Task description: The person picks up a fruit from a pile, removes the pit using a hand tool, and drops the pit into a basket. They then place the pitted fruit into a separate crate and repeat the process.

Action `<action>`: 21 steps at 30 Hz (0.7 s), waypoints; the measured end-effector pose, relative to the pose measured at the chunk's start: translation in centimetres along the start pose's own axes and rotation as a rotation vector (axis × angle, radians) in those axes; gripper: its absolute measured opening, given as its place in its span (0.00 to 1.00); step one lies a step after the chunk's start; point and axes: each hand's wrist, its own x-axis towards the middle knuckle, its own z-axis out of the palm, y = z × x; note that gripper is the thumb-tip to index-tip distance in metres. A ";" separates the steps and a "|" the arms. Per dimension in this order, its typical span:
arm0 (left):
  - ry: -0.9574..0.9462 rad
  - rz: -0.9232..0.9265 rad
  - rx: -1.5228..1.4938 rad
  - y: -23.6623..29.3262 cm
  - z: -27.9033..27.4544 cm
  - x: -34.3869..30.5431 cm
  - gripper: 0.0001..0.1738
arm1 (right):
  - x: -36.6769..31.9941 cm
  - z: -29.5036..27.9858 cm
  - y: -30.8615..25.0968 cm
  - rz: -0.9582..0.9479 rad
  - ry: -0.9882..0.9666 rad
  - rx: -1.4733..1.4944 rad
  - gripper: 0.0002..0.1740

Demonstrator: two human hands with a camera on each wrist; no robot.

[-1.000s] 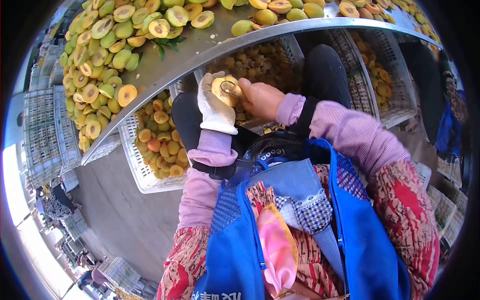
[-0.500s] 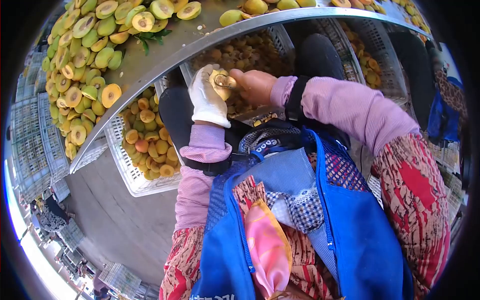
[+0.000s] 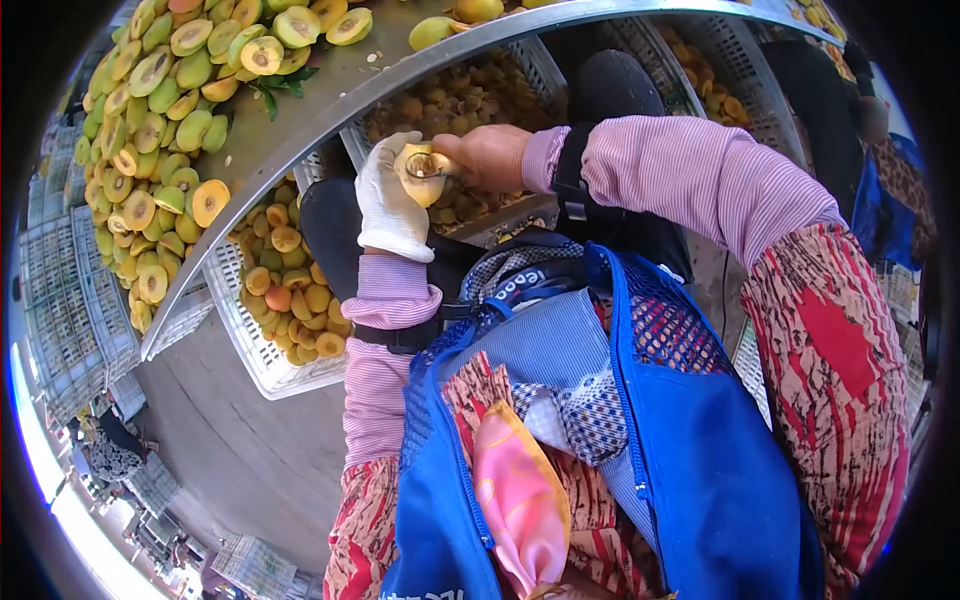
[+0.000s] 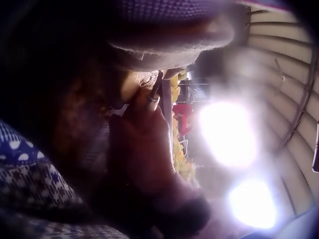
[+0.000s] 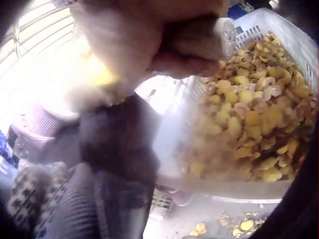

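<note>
My left hand (image 3: 393, 205), in a white glove, holds a yellow peach half (image 3: 421, 191) with its cut face up. The bare right hand (image 3: 494, 158) grips a pitting tool by its handle (image 5: 227, 40), whose pale end sticks out of the fist in the right wrist view. The tool's thin metal loop (image 3: 440, 163) lies over the brown centre of the cut face. Both hands meet above a crate (image 3: 352, 142) of peach pieces. In the left wrist view the right hand (image 4: 142, 142) is dark against glare.
A metal table (image 3: 325, 100) with a curved raised edge bears a heap of cut peaches (image 3: 150, 130). Beside my left knee stands a white crate (image 3: 262, 375) of peach halves. Another crate (image 3: 765, 85) sits to the right, near another person's leg (image 3: 815, 100).
The head view has shifted, so hands and table appear further left. The hands stay together on the same peach half, its cut face now turned more toward the head camera.
</note>
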 end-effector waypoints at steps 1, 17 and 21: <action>0.050 -0.076 -0.134 0.1 -0.1 0.4 0.08 | -0.2 0.8 -0.4 0.003 0.052 0.084 0.17; 0.185 -0.130 -0.139 0.4 1.0 0.4 0.10 | 0.4 5.1 -0.3 0.101 0.255 0.487 0.20; 0.251 -0.040 -0.166 1.2 1.7 0.5 0.07 | 0.6 1.5 -0.1 0.157 0.079 0.312 0.17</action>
